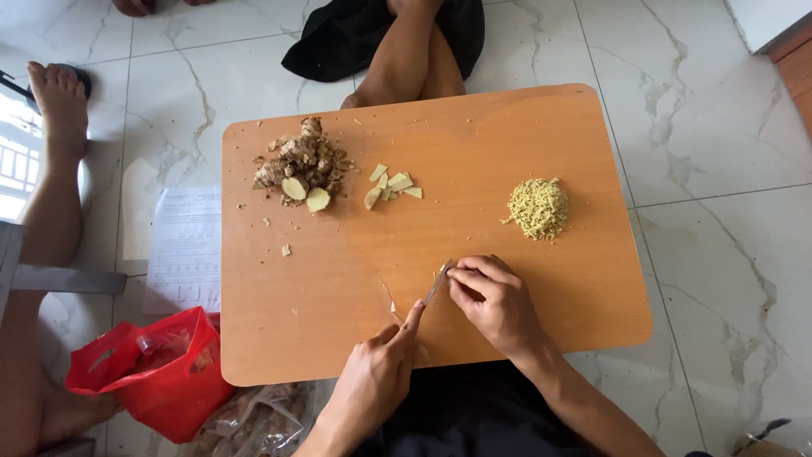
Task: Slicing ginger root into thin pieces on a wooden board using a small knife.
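The left hand (376, 372) is curled around a small knife (436, 283), its pointer finger along the blade. The right hand's (497, 303) bent fingers pinch the blade tip above the wooden board (338, 279).

- The left hand (372, 381) comes in from the bottom edge, with the back of the hand turned up.
- Its index finger is stretched forward and up, and the other fingers are curled in.
- The right hand (499, 305) lies just beside it, a little further forward, with the wrist bent to the left.
- The right fingers (469, 272) are pinched together at the tips.
- The right forearm runs down to the lower right, and both forearms are bare.
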